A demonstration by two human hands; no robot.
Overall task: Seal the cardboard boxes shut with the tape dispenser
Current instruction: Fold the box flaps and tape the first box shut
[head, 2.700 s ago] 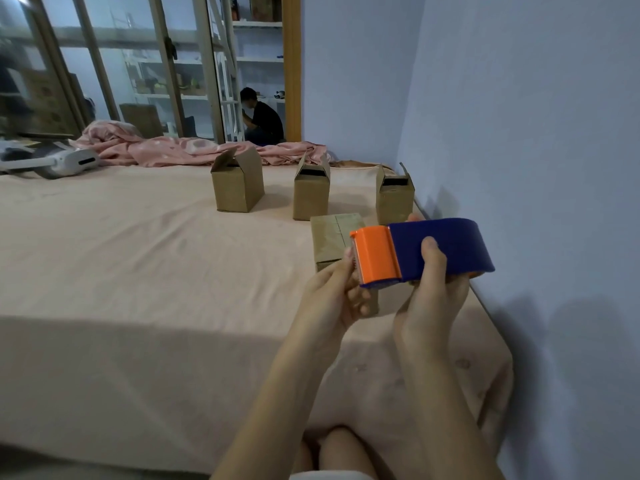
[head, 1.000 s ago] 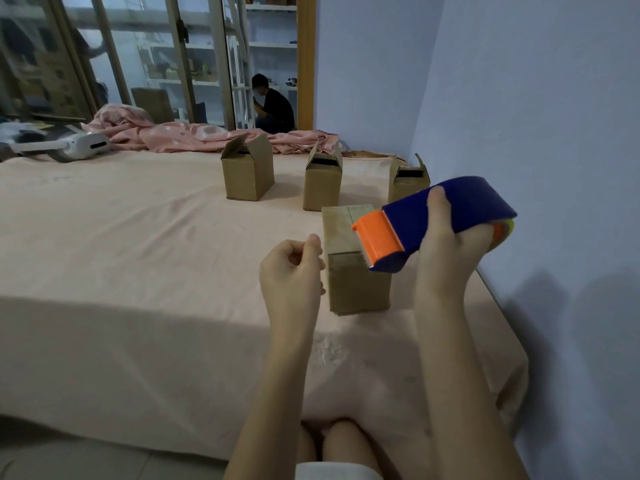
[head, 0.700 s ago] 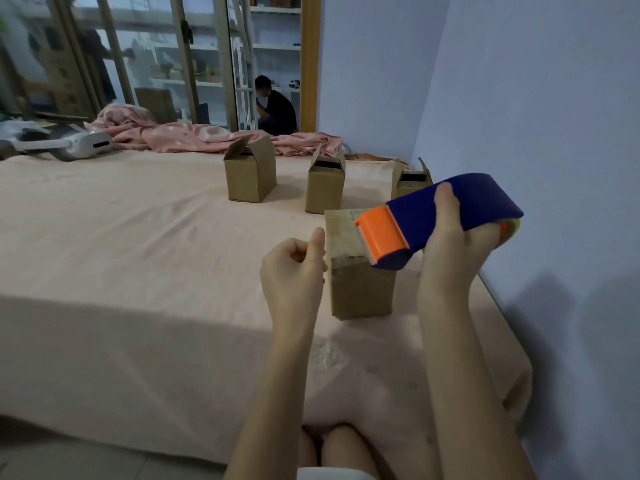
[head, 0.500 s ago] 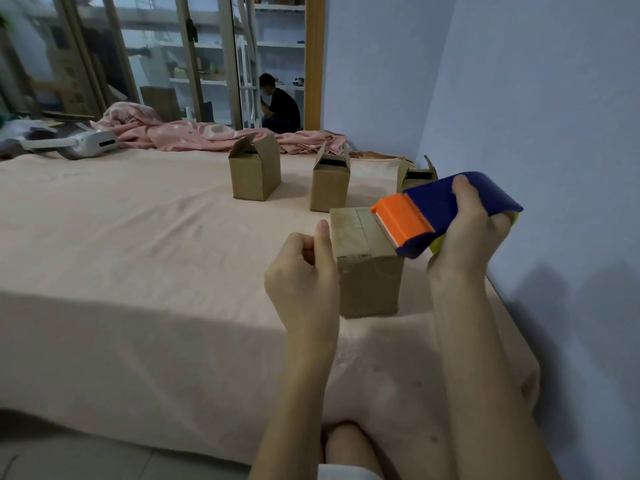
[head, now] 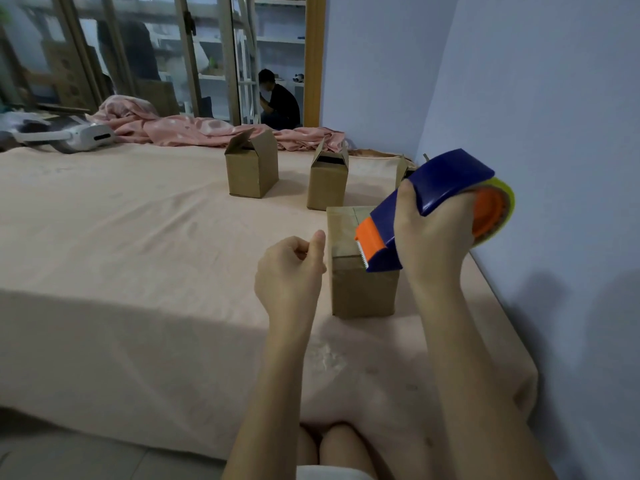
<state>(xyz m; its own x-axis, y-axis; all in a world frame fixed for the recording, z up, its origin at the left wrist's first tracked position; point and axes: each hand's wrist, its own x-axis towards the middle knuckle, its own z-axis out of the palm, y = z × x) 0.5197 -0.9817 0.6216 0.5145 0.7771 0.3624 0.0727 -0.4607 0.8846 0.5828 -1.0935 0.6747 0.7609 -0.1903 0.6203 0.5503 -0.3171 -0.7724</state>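
We're in a pretty dim room here, with most of the light coming through the glass doors (head: 156,64) at the back. A soft shadow falls across the near bed sheet (head: 104,237), and straight lines bow toward the edges.

A wide bed covered by a pale peach cotton sheet (head: 138,237) fills the view. Along its far edge lies a crumpled pink spotted blanket (head: 194,128). At the bed's far left corner rests a white plastic headset-like device (head: 81,136). Beyond the bed, past glass doors, sits 1 person in a black shirt (head: 278,100).
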